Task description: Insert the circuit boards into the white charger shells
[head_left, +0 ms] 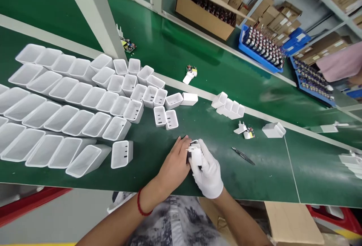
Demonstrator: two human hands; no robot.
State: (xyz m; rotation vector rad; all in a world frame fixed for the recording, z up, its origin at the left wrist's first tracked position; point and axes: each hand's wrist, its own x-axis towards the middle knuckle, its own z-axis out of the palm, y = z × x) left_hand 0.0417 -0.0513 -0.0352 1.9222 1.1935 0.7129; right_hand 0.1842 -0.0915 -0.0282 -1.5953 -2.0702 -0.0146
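Observation:
My bare left hand [175, 161] and my white-gloved right hand [207, 168] meet near the table's front edge. Between them is a white power adapter [197, 157] with metal plug prongs on its left side. The gloved fingers wrap round the adapter's right side, and the left fingers press on its other side; part of it is hidden by them. To the left stands an open white housing [120, 155] with dark slots inside. A pair of dark tweezers [243, 156] lies to the right of my gloved hand.
Rows of open white housings [59, 117] fill the table's left side. Loose circuit boards with white end pieces [245, 130] and a short row of housings [230, 106] lie beyond. Blue trays of parts [263, 48] and a cardboard box [203, 14] stand behind. Another person's pink sleeve [339, 63] shows right.

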